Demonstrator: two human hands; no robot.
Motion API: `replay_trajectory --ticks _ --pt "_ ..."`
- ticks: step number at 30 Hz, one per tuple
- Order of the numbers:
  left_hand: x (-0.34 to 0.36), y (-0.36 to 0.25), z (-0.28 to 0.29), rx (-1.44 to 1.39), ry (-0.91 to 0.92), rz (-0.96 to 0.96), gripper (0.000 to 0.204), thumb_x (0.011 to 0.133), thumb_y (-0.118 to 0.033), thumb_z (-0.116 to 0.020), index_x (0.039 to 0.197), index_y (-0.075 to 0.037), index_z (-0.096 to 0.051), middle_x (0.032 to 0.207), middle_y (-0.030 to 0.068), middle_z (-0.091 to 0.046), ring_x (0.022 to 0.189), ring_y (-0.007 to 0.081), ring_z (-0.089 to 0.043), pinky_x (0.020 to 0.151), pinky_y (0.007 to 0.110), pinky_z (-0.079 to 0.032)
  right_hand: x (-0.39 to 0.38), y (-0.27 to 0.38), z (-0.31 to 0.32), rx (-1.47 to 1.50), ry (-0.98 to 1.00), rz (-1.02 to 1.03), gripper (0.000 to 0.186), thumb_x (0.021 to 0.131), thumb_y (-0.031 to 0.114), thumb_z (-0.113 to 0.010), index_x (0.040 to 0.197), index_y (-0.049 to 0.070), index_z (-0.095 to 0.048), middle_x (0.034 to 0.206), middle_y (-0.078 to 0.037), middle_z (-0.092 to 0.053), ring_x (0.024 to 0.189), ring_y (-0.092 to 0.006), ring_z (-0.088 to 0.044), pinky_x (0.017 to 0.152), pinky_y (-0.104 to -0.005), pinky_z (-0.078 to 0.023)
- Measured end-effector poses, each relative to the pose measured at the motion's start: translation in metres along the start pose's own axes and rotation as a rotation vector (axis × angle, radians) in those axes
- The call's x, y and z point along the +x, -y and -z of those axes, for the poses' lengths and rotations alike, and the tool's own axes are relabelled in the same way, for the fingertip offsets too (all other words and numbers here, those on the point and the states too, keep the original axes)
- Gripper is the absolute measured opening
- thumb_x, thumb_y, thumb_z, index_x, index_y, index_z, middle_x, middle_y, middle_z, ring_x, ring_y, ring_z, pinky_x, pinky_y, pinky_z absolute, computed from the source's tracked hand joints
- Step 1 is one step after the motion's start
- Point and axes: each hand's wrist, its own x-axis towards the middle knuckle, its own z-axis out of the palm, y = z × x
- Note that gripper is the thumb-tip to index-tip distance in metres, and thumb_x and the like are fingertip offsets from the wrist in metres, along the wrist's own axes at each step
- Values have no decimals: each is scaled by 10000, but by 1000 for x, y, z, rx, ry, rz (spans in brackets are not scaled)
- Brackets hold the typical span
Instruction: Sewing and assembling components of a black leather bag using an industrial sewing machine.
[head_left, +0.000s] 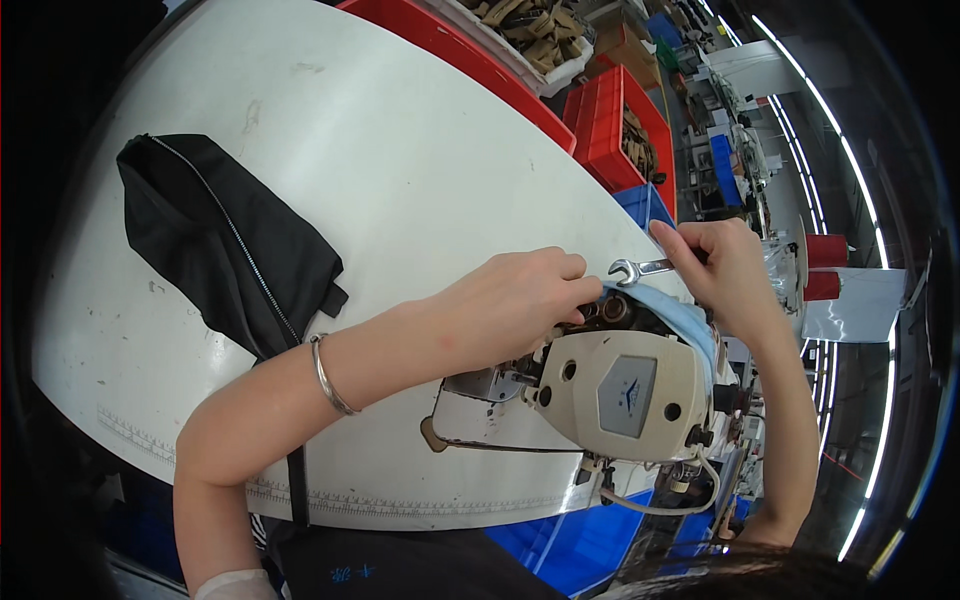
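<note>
An open-ended wrench [640, 269] is in my right hand [728, 262], its shiny jaw sticking out past the fingers toward the left. The beige sewing machine [562, 385] stands below and between my hands. My left hand [535, 298] reaches across to the machine's exposed dark inner parts [616, 309]. Its fingers are bent together there, and what they pinch, if anything, is hidden. A light blue cloth [680, 318] drapes over the machine's upper edge, just under the wrench. To the left, a black fabric piece with a metal zipper [225, 240] lies on the table.
The white worktable [400, 170] has a printed ruler scale along its near edge. Red crates [597, 120] holding brown pieces stand beyond its far side, with a blue bin [643, 203] beside them. Red thread cones [825, 252] stand farther right. A blue container [590, 540] sits below the near edge.
</note>
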Motion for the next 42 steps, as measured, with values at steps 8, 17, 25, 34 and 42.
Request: replay_trajectory --ticks 8,17,25,34,42 --pt "-1 5 -5 -33 -72 -56 130 812 -80 -629 849 -19 -520 801 110 -527 780 283 -553 679 376 -469 5 5 4 -5 -4 61 440 878 281 -603 564 -25 -579 442 -151 -402 394 -291 -397 442 -361 -318" --pt "1 2 -3 52 -60 -126 125 794 -43 -628 826 -16 -510 797 83 -523 780 253 -551 657 351 -482 4 3 4 -7 -3 35 445 872 281 -612 549 -21 -564 436 -140 -400 397 -289 -397 445 -360 -324" --pt "-3 9 -3 135 -74 -233 108 788 -16 -625 854 -10 -540 796 77 -538 773 245 -562 623 328 -494 14 16 16 -113 108 197 390 814 279 -663 531 23 -585 461 -107 -472 437 -266 -475 463 -346 -373" --pt "-6 5 14 -647 115 542 193 885 27 -522 1058 64 -599 906 128 -670 814 133 -651 789 261 -533 39 21 5 -163 196 399 253 716 173 -677 527 24 -600 455 -95 -490 435 -238 -489 481 -321 -395" --pt "-6 6 6 -681 129 512 254 886 45 -479 1117 71 -583 940 131 -664 838 134 -646 816 265 -526 53 29 -6 -265 283 451 188 640 149 -610 487 44 -581 465 -112 -503 468 -273 -519 507 -351 -425"
